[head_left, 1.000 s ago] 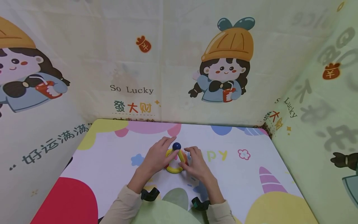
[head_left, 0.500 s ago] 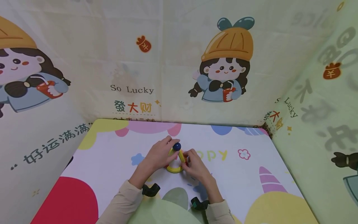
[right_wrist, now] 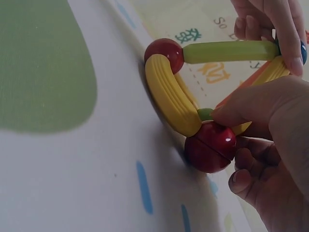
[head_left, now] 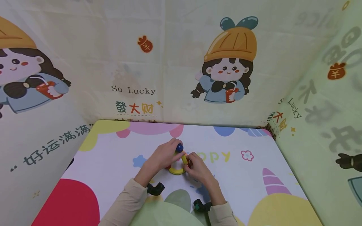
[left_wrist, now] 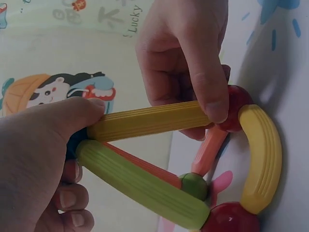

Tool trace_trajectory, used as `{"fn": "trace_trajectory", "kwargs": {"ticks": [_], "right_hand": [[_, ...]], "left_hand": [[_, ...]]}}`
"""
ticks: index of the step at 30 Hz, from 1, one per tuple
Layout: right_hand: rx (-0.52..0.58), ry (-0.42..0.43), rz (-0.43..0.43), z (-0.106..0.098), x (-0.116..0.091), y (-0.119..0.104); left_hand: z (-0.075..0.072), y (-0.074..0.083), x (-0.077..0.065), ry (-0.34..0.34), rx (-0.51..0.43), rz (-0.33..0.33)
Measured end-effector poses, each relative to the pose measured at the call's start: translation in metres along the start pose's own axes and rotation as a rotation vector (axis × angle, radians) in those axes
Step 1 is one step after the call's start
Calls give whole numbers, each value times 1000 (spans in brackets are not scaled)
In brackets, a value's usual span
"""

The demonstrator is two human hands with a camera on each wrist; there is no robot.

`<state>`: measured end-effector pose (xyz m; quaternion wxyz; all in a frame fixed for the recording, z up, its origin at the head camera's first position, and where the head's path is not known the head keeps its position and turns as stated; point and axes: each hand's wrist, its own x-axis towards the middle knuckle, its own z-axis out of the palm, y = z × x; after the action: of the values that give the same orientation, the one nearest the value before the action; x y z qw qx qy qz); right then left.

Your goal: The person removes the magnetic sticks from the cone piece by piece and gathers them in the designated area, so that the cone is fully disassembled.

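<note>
A frame of toy building sticks and balls stands on the table, peaked at a dark blue ball (head_left: 179,147). My left hand (head_left: 161,156) grips this ball, its thumb on the upper end of a straight yellow stick (left_wrist: 152,121). At that stick's lower end, by a red ball (right_wrist: 211,147), my right hand (head_left: 199,168) pinches with thumb and fingers. A straight green stick (left_wrist: 142,183) slopes from the peak to another red ball (left_wrist: 231,220). Between the two red balls lies a curved yellow stick (left_wrist: 263,159). Behind are a green ball (left_wrist: 194,185) and orange sticks (left_wrist: 210,151), partly hidden.
The table (head_left: 118,169) wears a printed cover with coloured shapes and letters. Printed cloth walls (head_left: 175,78) rise behind it and at both sides. Dark wrist mounts (head_left: 155,189) sit on both wrists.
My left fingers, earlier stretched out beside the blue ball, have curled round it. The right hand's spread fingers have closed on the yellow stick's lower end. The frame has hardly moved.
</note>
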<state>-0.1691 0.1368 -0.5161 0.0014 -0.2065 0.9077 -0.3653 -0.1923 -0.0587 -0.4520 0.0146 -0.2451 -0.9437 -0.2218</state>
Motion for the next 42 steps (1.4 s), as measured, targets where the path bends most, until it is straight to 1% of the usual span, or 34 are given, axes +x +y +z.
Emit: {"fn": "trace_trajectory", "kwargs": {"ticks": [3, 6, 12, 15, 22, 27, 30, 33, 38, 42], "right_hand": [[0, 2, -14, 0, 0, 0], [-10, 7, -28, 0, 1, 1], [-11, 6, -35, -2, 3, 2], [-3, -5, -30, -2, 3, 2], [9, -21, 1, 0, 3, 4], [3, -23, 7, 0, 4, 5], [1, -18, 5, 1, 4, 5], [5, -15, 9, 1, 4, 5], [16, -19, 18, 0, 3, 5], [26, -20, 20, 1, 4, 5]], "left_hand": [[2, 0, 0, -3, -10, -12], [4, -1, 0, 3, -3, -4], [7, -2, 1, 50, 54, 32], [8, -2, 1, 71, 63, 35], [9, -1, 3, 81, 7, -14], [11, -1, 3, 83, -23, -32], [12, -1, 3, 88, -55, -61], [12, -1, 4, 93, -84, -77], [11, -2, 5, 97, -98, -59], [10, -3, 5, 110, -133, -54]]}}
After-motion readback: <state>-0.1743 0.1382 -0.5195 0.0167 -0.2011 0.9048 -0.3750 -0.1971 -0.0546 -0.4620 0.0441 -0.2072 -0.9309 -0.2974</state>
